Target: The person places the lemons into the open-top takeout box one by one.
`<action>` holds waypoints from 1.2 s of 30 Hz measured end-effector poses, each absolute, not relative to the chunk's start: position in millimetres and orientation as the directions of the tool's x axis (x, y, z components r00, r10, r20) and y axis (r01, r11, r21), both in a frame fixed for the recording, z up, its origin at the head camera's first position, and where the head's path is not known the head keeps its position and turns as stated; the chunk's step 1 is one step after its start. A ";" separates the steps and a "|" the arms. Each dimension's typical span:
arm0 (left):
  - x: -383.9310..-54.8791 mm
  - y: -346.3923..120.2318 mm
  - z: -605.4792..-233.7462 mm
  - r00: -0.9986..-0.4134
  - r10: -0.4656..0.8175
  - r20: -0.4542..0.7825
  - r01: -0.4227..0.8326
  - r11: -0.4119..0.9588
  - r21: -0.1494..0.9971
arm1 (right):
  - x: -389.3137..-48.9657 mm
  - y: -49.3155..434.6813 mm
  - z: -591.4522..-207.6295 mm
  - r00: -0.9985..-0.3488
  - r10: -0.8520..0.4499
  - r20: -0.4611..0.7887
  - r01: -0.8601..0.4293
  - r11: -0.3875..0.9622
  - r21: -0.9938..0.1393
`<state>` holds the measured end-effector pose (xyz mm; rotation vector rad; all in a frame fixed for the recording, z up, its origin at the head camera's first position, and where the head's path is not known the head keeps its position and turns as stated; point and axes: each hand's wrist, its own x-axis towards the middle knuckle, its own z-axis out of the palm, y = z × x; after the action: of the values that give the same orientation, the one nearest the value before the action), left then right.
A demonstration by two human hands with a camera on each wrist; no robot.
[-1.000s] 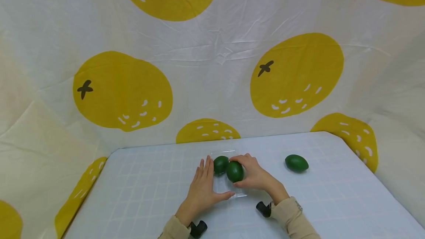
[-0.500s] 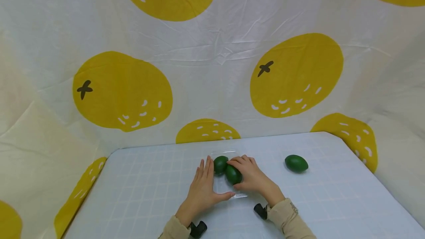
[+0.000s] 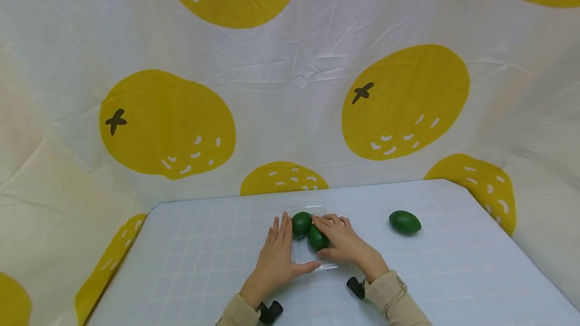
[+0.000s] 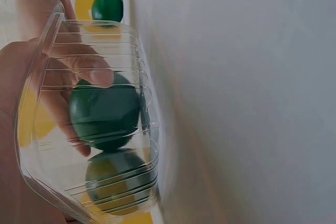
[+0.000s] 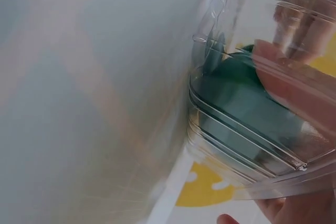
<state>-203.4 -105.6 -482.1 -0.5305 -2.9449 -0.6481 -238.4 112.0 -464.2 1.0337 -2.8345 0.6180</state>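
Note:
A clear plastic box with ribbed walls sits on the table, two green limes inside it. My right hand reaches over its right side and grips the nearer lime between thumb and fingers. The other lime lies against it, farther back and left. At the left side of the box, my left hand rests along the rim, fingers straight and thumb stretched across the near edge. Through the clear wall in the left wrist view, the right thumb and fingers show around the gripped lime.
A third lime lies on the table to the right of the box. The table has a pale checked cloth. Behind it hangs a white curtain printed with large yellow fruit.
The right hand has lowered the gripped lime slightly down and left into the box, beside the other lime. The left hand has stayed put.

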 end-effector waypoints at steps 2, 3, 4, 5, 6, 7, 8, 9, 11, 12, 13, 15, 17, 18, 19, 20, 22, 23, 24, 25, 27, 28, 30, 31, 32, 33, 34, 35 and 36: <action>-203.6 -105.7 -481.5 -0.937 0.316 0.149 0.350 0.850 0.394 | -238.4 111.8 -463.8 -0.777 -0.600 0.191 -0.624 0.693 -0.360; -203.5 -105.9 -481.3 -0.937 0.317 0.150 0.350 0.849 0.395 | -238.3 111.6 -463.6 -0.779 -0.598 0.190 -0.622 0.694 -0.363; -203.2 -106.0 -481.0 -0.936 0.317 0.151 0.351 0.849 0.395 | -238.5 111.4 -463.5 -0.780 -0.596 0.190 -0.619 0.695 -0.366; -203.0 -106.2 -480.8 -0.936 0.317 0.156 0.353 0.849 0.393 | -238.5 111.2 -463.4 -0.782 -0.594 0.188 -0.616 0.696 -0.369; -202.8 -106.4 -480.5 -0.935 0.318 0.160 0.356 0.849 0.392 | -238.6 111.0 -463.3 -0.783 -0.592 0.189 -0.615 0.696 -0.370; -202.7 -106.6 -480.3 -0.933 0.319 0.165 0.359 0.848 0.391 | -238.8 110.7 -463.2 -0.786 -0.590 0.185 -0.612 0.697 -0.374; -202.6 -106.8 -480.2 -0.933 0.319 0.167 0.360 0.849 0.388 | -238.8 110.5 -463.1 -0.788 -0.589 0.182 -0.609 0.698 -0.376; -202.4 -106.9 -480.0 -0.933 0.318 0.167 0.359 0.849 0.387 | -239.1 110.2 -463.2 -0.790 -0.588 0.176 -0.605 0.701 -0.376; -202.4 -106.9 -480.0 -0.934 0.316 0.165 0.356 0.852 0.384 | -239.5 109.9 -462.9 -0.794 -0.585 0.163 -0.597 0.703 -0.387; -202.6 -106.8 -480.0 -0.935 0.317 0.162 0.355 0.853 0.383 | -239.6 109.8 -462.6 -0.796 -0.584 0.159 -0.593 0.702 -0.395; -202.7 -106.7 -479.9 -0.935 0.316 0.158 0.353 0.853 0.385 | -239.6 109.8 -462.1 -0.798 -0.582 0.154 -0.589 0.700 -0.403; -202.7 -106.3 -479.7 -0.938 0.314 0.150 0.347 0.855 0.385 | -239.8 110.4 -461.3 -0.797 -0.585 0.149 -0.588 0.694 -0.415; -202.9 -106.0 -479.7 -0.939 0.312 0.146 0.345 0.855 0.387 | -239.8 111.5 -460.1 -0.793 -0.589 0.153 -0.590 0.681 -0.433; -202.9 -105.8 -479.5 -0.939 0.312 0.145 0.344 0.854 0.390 | -239.9 112.2 -459.6 -0.793 -0.589 0.155 -0.589 0.676 -0.442; -203.0 -105.6 -479.4 -0.939 0.313 0.144 0.344 0.853 0.393 | -240.1 113.0 -459.2 -0.790 -0.591 0.160 -0.592 0.669 -0.450; -202.9 -105.4 -479.3 -0.939 0.312 0.144 0.344 0.853 0.393 | -240.4 114.0 -458.9 -0.788 -0.593 0.165 -0.594 0.663 -0.456; -202.8 -105.4 -479.2 -0.938 0.314 0.148 0.347 0.851 0.394 | -240.9 115.4 -457.9 -0.784 -0.595 0.176 -0.597 0.647 -0.473; -202.8 -105.4 -479.2 -0.937 0.316 0.149 0.349 0.849 0.396 | -241.3 116.3 -457.4 -0.782 -0.596 0.182 -0.599 0.640 -0.481; -202.5 -105.5 -479.0 -0.936 0.318 0.153 0.352 0.848 0.396 | -241.5 117.0 -456.7 -0.782 -0.595 0.188 -0.599 0.633 -0.490; -202.3 -105.6 -479.1 -0.935 0.319 0.154 0.354 0.847 0.396 | -241.5 117.7 -455.8 -0.776 -0.598 0.199 -0.607 0.621 -0.496; -202.0 -106.1 -479.6 -0.934 0.320 0.160 0.358 0.848 0.391 | -241.1 119.1 -452.9 -0.768 -0.602 0.217 -0.613 0.596 -0.518; -202.0 -106.2 -479.9 -0.933 0.321 0.160 0.359 0.848 0.391 | -240.8 120.1 -451.4 -0.765 -0.602 0.229 -0.617 0.584 -0.527; -202.0 -106.3 -480.4 -0.934 0.322 0.158 0.358 0.848 0.391 | -240.0 122.3 -447.8 -0.763 -0.594 0.254 -0.619 0.561 -0.550; -202.1 -106.3 -480.6 -0.935 0.321 0.155 0.356 0.848 0.392 | -239.6 123.7 -446.1 -0.761 -0.591 0.269 -0.623 0.548 -0.558; -202.1 -106.3 -480.6 -0.936 0.318 0.152 0.353 0.849 0.393 | -239.3 125.2 -444.4 -0.763 -0.583 0.278 -0.619 0.538 -0.572; -202.2 -106.3 -480.6 -0.937 0.317 0.147 0.350 0.850 0.394 | -239.3 127.0 -443.2 -0.768 -0.574 0.286 -0.614 0.531 -0.584; -202.1 -106.1 -480.4 -0.938 0.316 0.142 0.346 0.850 0.397 | -239.4 129.1 -442.3 -0.773 -0.562 0.296 -0.610 0.528 -0.590; -202.1 -105.9 -480.2 -0.939 0.314 0.138 0.343 0.850 0.400 | -239.5 131.3 -441.4 -0.778 -0.550 0.305 -0.605 0.523 -0.601; -202.3 -105.8 -480.1 -0.940 0.314 0.135 0.341 0.850 0.402 | -239.8 133.3 -440.5 -0.782 -0.539 0.313 -0.601 0.520 -0.607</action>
<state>-202.3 -105.8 -480.1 -0.5245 -2.9594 -0.6607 -239.8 133.3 -440.5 1.0008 -2.6631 1.1146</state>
